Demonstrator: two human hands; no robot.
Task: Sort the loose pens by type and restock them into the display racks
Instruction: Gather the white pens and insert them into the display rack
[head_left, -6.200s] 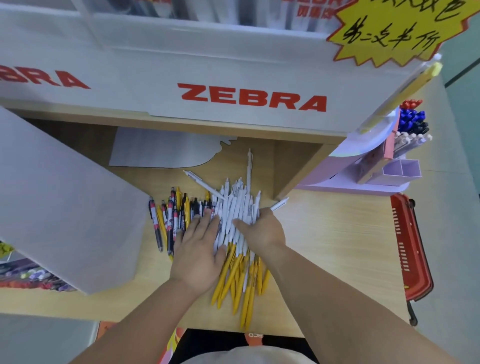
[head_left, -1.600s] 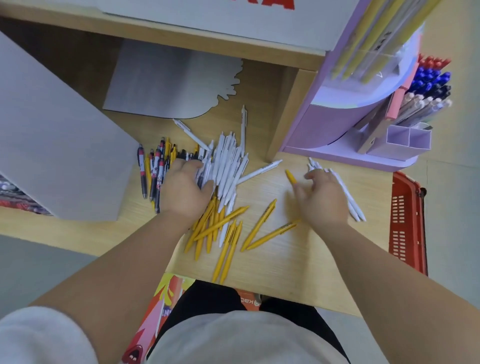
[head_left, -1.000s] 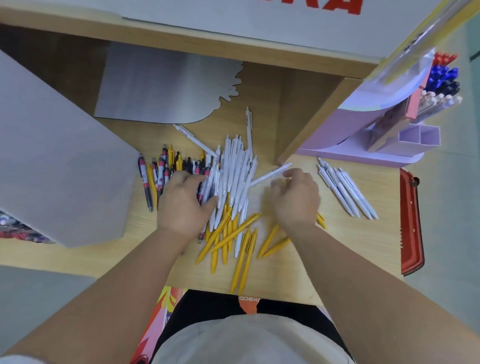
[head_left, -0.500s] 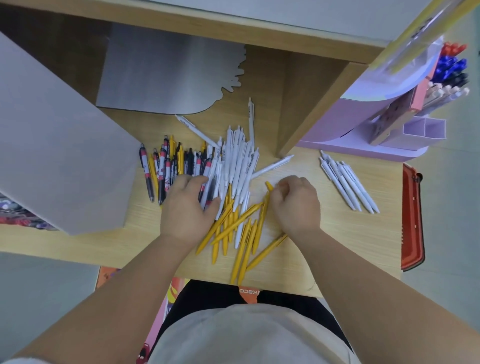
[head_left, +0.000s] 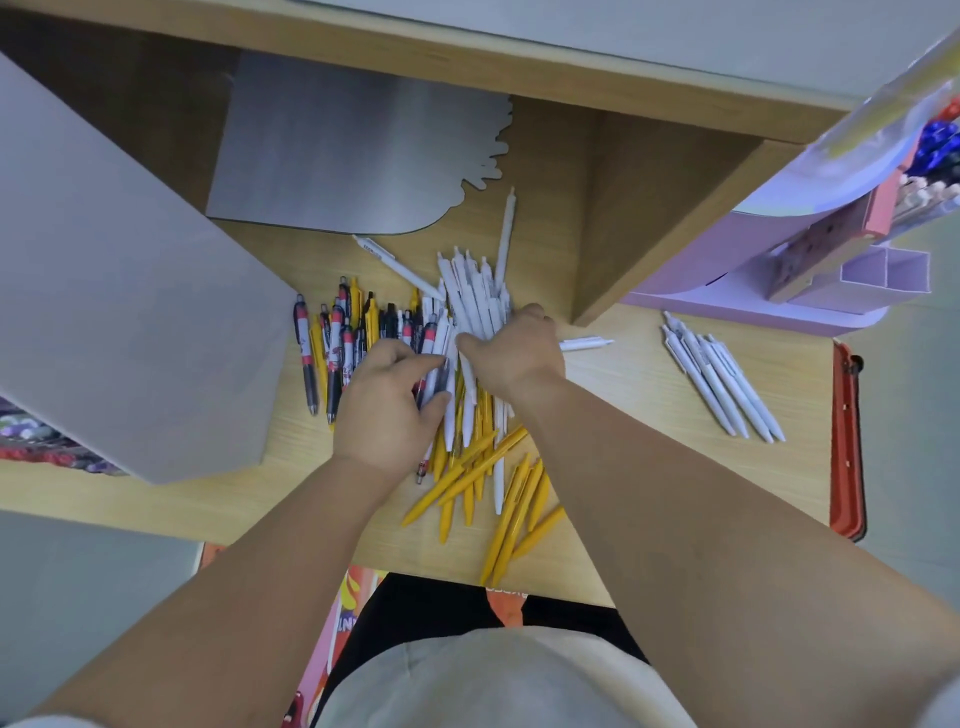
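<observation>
Sorting step: my left hand (head_left: 387, 410) pinches a few pens (head_left: 434, 376), right hand (head_left: 514, 353) curls onto white pens (head_left: 475, 306) (grip unclear); next, carry whites to the sorted row (head_left: 722, 384)

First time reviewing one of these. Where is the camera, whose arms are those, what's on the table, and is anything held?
No machine here: a person wears a camera on the head, looking down at their own hands. On the wooden table lie mixed white pens, yellow pens and red-and-black pens, with a separate row of white pens near the purple rack. The left hand pinches red-and-black pens; the right hand reaches into the white ones, grip unclear.
</observation>
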